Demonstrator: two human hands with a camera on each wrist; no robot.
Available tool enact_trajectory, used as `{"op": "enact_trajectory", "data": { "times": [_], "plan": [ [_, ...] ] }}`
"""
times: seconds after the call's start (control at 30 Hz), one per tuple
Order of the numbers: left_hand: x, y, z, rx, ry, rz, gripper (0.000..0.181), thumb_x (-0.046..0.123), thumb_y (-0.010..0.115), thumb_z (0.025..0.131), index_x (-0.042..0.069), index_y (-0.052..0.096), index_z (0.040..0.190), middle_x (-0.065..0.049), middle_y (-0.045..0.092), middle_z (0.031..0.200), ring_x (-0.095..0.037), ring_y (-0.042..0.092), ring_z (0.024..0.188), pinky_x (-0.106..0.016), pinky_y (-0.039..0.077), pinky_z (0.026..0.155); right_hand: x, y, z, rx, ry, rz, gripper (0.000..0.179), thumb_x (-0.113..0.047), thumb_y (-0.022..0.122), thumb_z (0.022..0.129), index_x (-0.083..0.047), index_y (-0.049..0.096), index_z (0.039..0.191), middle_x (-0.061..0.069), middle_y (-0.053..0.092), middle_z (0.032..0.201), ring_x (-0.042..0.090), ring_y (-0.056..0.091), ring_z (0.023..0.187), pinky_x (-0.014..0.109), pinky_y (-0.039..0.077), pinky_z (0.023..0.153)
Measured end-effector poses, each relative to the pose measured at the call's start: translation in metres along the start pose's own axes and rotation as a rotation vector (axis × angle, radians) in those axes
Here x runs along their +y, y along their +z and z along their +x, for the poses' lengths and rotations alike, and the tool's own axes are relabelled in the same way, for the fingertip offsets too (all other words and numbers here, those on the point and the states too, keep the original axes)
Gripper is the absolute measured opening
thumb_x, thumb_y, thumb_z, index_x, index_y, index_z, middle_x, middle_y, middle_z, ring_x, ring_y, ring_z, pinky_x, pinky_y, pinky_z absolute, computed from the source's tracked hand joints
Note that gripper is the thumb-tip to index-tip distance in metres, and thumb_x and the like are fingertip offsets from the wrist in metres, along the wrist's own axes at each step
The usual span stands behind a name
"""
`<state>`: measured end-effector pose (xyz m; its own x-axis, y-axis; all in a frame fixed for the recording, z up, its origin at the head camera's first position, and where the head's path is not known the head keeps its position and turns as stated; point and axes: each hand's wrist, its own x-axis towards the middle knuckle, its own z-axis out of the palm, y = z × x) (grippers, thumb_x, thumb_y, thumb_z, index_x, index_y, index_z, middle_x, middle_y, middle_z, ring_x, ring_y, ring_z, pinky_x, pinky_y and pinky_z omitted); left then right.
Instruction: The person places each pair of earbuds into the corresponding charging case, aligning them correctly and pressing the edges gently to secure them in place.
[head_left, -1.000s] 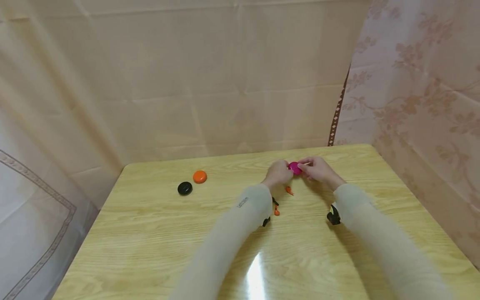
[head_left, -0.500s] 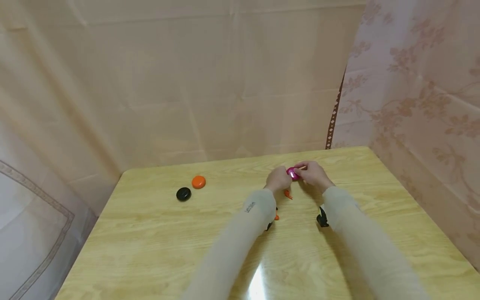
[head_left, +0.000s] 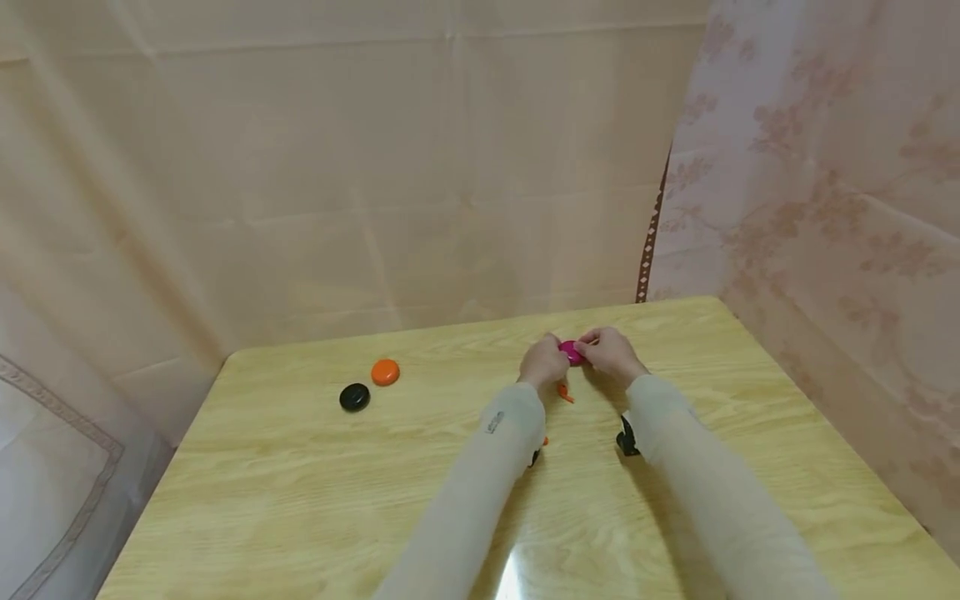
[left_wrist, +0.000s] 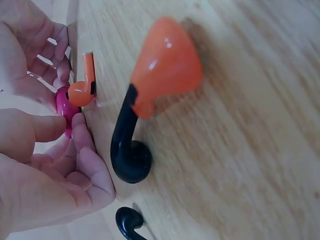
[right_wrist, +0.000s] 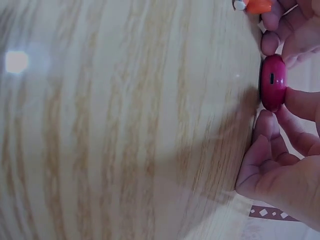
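Note:
Both hands meet over a magenta earbud case (right_wrist: 273, 82) near the back right of the table. My left hand (head_left: 543, 362) pinches one side of it between thumb and fingers. From the opposite side my right hand (head_left: 611, 354) holds it too, thumb on top and fingertips low at its edge. A small charging port faces the right wrist camera. Just in front of the case lies an orange earbud (left_wrist: 80, 93). Closer to the left wrist camera are another orange earbud (left_wrist: 170, 60) and a black earbud (left_wrist: 131, 162), with a second black earbud (left_wrist: 128, 220) beyond them.
To the left on the wooden table (head_left: 277, 500) sit a round orange case (head_left: 386, 372) and a round black case (head_left: 354, 397), side by side. Curtains hang behind and at the sides. The left sleeve (head_left: 487, 467) hides most of the nearer earbuds in the head view.
The head view has shifted slightly, and both hands keep hold of the magenta case in nearly the same spot. My right forearm has moved left; my left sleeve covers more of the earbuds.

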<state>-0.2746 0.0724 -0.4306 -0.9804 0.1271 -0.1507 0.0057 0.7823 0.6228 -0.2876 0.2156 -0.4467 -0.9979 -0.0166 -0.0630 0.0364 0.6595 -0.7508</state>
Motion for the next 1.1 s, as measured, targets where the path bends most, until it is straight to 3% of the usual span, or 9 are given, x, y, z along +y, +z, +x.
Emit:
{"op": "enact_trajectory", "data": {
  "times": [0.6,0.8,0.93,1.03,1.1],
  "plan": [
    [0.011,0.008,-0.003,0.004,0.011,-0.026,0.031,0.015,0.052,0.1,0.009,0.064,0.128,-0.005,0.069,0.122,-0.023,0.063,0.105,-0.034,0.046,0.09,0.009,-0.011,-0.008,-0.006,0.032,0.019,0.034,-0.018,0.057,0.102,0.01,0.06,0.121,0.023,0.064,0.108,0.024,0.056,0.083,0.029,0.045,0.067],
    [0.009,0.003,-0.002,-0.006,0.029,-0.074,0.037,0.018,0.048,0.104,0.009,0.057,0.138,-0.005,0.064,0.135,-0.024,0.06,0.122,-0.037,0.045,0.101,0.011,-0.011,-0.008,0.046,0.048,0.042,0.035,-0.021,0.057,0.102,0.007,0.06,0.122,0.02,0.065,0.106,0.021,0.057,0.082,0.027,0.046,0.068],
    [-0.007,-0.007,-0.004,-0.068,0.092,-0.183,0.04,0.019,0.047,0.106,0.008,0.05,0.144,-0.009,0.059,0.14,-0.024,0.057,0.125,-0.038,0.044,0.104,0.015,-0.016,-0.008,0.057,0.062,0.075,0.037,-0.023,0.056,0.103,0.006,0.057,0.127,0.016,0.064,0.097,0.017,0.059,0.072,0.027,0.048,0.061],
    [-0.029,-0.024,0.0,-0.128,0.157,-0.237,0.038,0.02,0.048,0.107,0.006,0.051,0.143,-0.012,0.062,0.131,-0.024,0.062,0.112,-0.039,0.05,0.094,0.012,-0.018,-0.006,0.055,0.056,0.107,0.036,-0.021,0.055,0.103,0.006,0.055,0.127,0.013,0.061,0.091,0.019,0.059,0.07,0.027,0.049,0.058],
    [-0.042,-0.039,0.003,-0.149,0.184,-0.226,0.037,0.021,0.05,0.107,0.004,0.054,0.139,-0.012,0.065,0.125,-0.024,0.065,0.104,-0.038,0.053,0.088,0.007,-0.017,-0.005,0.061,0.028,0.092,0.034,-0.021,0.056,0.103,0.005,0.056,0.125,0.012,0.06,0.09,0.019,0.059,0.069,0.026,0.049,0.057]
  ]
}}
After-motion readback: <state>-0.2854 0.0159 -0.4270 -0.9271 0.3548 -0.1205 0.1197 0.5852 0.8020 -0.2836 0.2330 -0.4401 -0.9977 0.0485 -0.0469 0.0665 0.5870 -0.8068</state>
